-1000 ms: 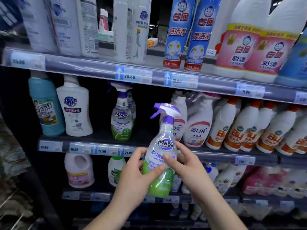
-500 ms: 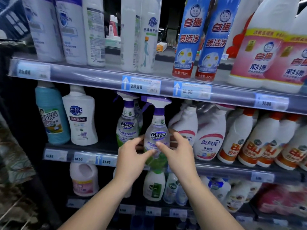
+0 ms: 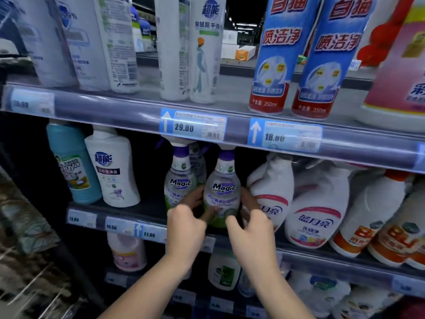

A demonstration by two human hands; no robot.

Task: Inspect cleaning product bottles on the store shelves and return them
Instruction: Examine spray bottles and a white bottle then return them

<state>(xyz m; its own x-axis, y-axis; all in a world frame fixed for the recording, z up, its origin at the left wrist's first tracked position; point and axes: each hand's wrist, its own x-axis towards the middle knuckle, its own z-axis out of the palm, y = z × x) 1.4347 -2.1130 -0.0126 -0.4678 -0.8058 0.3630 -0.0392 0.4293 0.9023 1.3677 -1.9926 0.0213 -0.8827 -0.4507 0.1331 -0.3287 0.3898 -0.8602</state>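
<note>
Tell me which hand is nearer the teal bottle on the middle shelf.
Left. The left hand holds the spray bottle on its left side, off to the right of the teal bottle; the right hand holds its far side, farther off.

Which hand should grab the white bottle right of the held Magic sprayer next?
Likely right. The right hand grips the sprayer on its right side, fingers beside the white bottle. The left hand grips the other side, with the sprayer in its way.
</note>
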